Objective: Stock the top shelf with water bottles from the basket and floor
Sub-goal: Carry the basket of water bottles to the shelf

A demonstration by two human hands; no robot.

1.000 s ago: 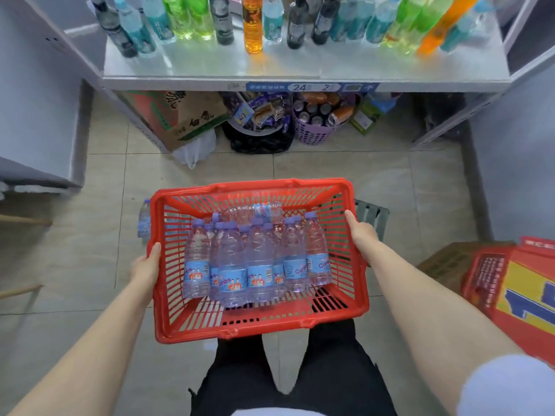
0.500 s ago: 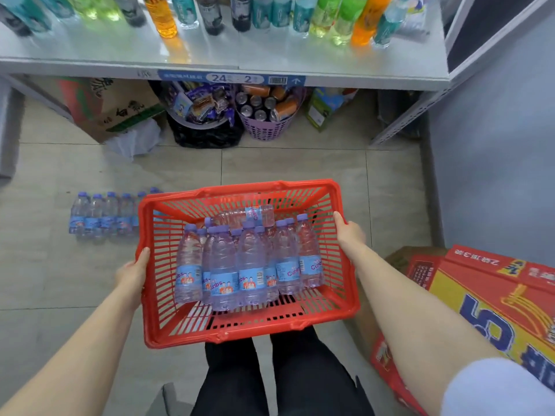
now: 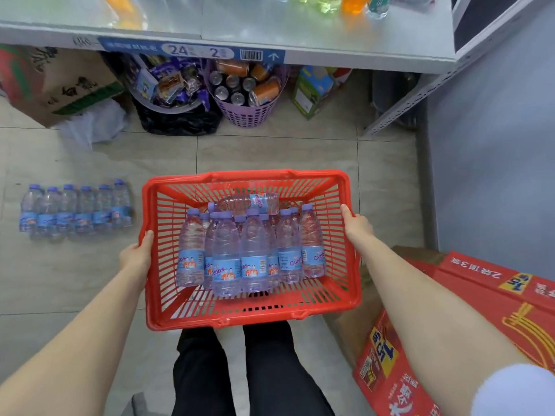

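Note:
I hold a red plastic basket in front of me above the floor. My left hand grips its left rim and my right hand grips its right rim. Inside lie several small water bottles with purple caps and blue labels, one lying crosswise at the back. A row of several more water bottles on the floor lies to the basket's left. The grey shelf spans the top of the view, with coloured drink bottles along its far edge.
Under the shelf stand a cardboard box, a black-bagged bin of snacks, a purple basket of cans and a green carton. Red printed cartons sit at my lower right. A grey wall is on the right.
The view has shifted right and down with the basket still held by both hands. The row of bottles on the floor came into sight at the left, and the red cartons loom larger.

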